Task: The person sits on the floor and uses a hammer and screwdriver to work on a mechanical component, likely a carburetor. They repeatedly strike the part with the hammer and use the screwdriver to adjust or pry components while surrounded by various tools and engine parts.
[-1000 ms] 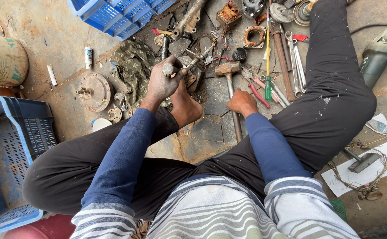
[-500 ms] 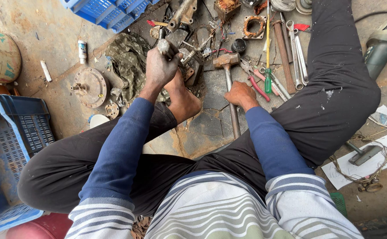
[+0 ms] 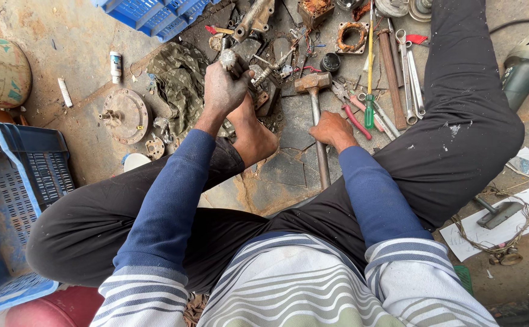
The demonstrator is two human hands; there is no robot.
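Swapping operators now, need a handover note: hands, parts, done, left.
Left hand: closed around a grey metal part, held upright over the cluttered parts by the bare foot.
Right hand: gripping the hammer handle; head rests on the floor.
Nearby: round flange, green-handled screwdriver, wrenches, blue crate.
Done: part and hammer both in hand.
Left: no strike visible yet.

Seen from above, a person sits on the floor [image 3: 82,66] with the hammer [image 3: 316,115] lying between the legs; the right hand [image 3: 332,129] rests on its handle. Left of the hammer, the left hand [image 3: 225,88] grips a grey metal part [image 3: 228,59] above a bare foot [image 3: 253,134]. Right of the hammer lie a green screwdriver [image 3: 369,91] and wrenches [image 3: 408,72].
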